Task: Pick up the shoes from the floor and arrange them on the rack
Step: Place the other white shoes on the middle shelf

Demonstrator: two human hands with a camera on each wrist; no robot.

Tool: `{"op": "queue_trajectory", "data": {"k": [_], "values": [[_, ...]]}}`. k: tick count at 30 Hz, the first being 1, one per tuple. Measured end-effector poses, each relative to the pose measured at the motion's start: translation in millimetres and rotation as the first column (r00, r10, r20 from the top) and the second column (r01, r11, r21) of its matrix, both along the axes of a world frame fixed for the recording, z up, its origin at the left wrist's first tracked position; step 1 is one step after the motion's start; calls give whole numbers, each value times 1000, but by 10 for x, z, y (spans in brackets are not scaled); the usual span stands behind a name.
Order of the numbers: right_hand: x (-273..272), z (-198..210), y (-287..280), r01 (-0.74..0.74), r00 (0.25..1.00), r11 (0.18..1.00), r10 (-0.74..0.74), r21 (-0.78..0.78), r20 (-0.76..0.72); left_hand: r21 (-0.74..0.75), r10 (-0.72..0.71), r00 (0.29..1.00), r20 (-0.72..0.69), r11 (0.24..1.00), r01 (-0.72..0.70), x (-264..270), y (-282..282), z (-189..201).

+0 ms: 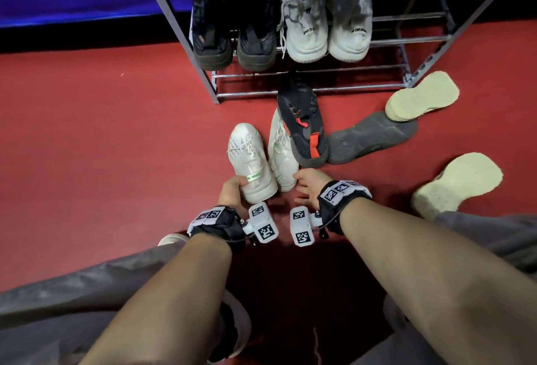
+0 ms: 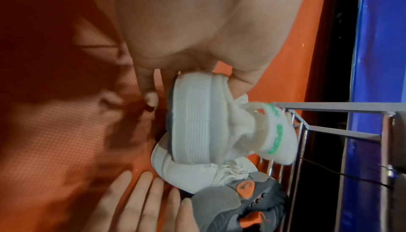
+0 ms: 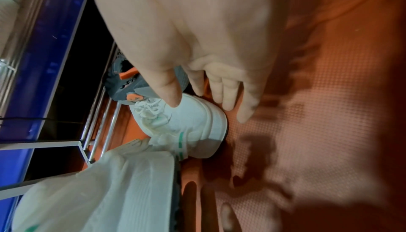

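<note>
My left hand point(image 1: 236, 187) grips the heel of a white sneaker point(image 1: 250, 158) with a green heel tab, tilted toe-up off the red floor. In the left wrist view the left hand point(image 2: 194, 86) clamps that sneaker point(image 2: 191, 119) between thumb and fingers. A second white sneaker point(image 1: 283, 152) lies just to its right. My right hand point(image 1: 300, 187) is open at this shoe's heel. In the right wrist view its thumb point(image 3: 170, 95) touches the second sneaker point(image 3: 189, 126) and the straight fingers point(image 3: 228, 95) spread behind the heel. The metal rack point(image 1: 255, 93) stands beyond.
A black-and-red shoe point(image 1: 302, 129) lies partly over the second sneaker's toe. Beside it lie a grey upturned sole point(image 1: 372, 138) and two cream soles point(image 1: 421, 97) point(image 1: 459, 181). A black pair point(image 1: 232, 39) and a white pair point(image 1: 325, 36) sit on the rack. My knees flank the arms.
</note>
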State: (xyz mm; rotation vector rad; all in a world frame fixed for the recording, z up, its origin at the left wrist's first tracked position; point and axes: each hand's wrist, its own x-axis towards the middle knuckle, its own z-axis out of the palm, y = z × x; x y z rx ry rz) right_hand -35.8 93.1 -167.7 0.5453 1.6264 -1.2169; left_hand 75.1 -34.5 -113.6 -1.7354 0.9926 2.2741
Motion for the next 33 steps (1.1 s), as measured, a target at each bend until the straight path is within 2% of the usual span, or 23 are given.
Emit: {"op": "queue_trajectory", "data": {"k": [12,19,26,30,33], "values": [[-28,-87,-24,31,999,998,-29,-48,37,117,47,994,-103,992,-35,-124,110,8],[-51,-81,15,76,994,993,-68,-89,85,60,54,998,-19,997,-53,-105,26,-58],[-67,-83,-37,136,989,988,-130,-73,73,34,44,998,-39,999,-42,-142,-47,-32],[-69,-56,-108,74,997,997,-74,-19,25,44,56,996,-73,998,-53,-138,-56,20],[-78,71,-107,27,999,998,-25,-49,30,49,71,995,-77,997,-67,-127,-54,96]]}}
